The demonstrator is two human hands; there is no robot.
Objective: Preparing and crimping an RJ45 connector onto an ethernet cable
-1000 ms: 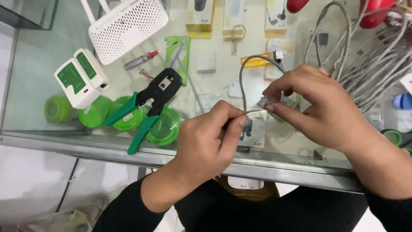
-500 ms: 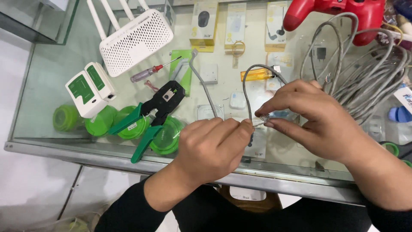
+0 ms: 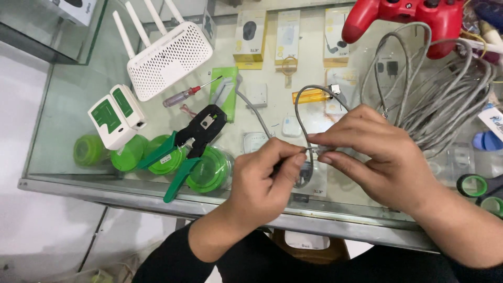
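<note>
Over a glass display counter [image 3: 68, 105], two bare hands pinch the end of a thin grey network cable [image 3: 299, 112] between fingertips.

Detail: left hand [image 3: 264, 181] is curled, thumb and forefinger nipped on the cable end; right hand [image 3: 380, 152] grips the same end from the other side, fingertips nearly touching the left's. Cable loops up from the hands and back toward a loose coil of grey cables [image 3: 445, 99], just right of the hands. Left of the hands, near, lies a green-handled black crimping tool [image 3: 191, 144] atop green plastic spools [image 3: 207, 170]; further left, a white-and-green cable tester [image 3: 118, 115]. Beyond the crimper: a small red-handled screwdriver [image 3: 183, 95] and a white router w/ antennas [image 3: 165, 50]. Red game controller [image 3: 403, 15] sits well beyond the hands, by the coil.
</note>
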